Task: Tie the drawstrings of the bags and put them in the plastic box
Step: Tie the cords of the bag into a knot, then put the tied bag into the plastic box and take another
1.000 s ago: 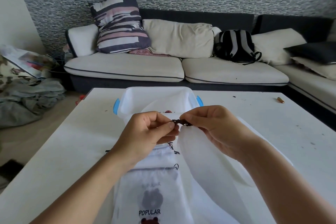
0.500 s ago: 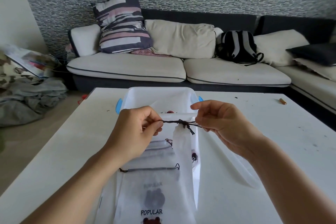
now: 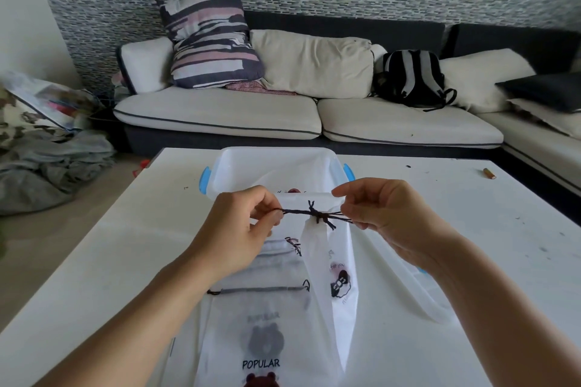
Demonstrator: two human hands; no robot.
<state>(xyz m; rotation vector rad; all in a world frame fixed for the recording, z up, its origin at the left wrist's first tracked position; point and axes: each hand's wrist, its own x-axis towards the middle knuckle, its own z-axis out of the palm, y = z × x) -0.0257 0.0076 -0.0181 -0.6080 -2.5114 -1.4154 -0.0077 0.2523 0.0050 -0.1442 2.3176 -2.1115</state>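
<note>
Head view: left hand (image 3: 240, 234), right hand (image 3: 382, 218) fingers pinch taut drawstring (image 3: 301, 212).

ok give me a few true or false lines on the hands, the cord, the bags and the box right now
1. Both hands pinch the dark drawstring, the left hand at one end and the right hand at the other. True.
2. The held bag lies flat on the table. False: it hangs from the knotted cord, gathered at the top.
3. The plastic box has blue handles. True.
4. The box sits on the sofa. False: it is on the white table, beyond the hands.
5. A bag printed POPULAR lies on the table near the person. True.
</note>
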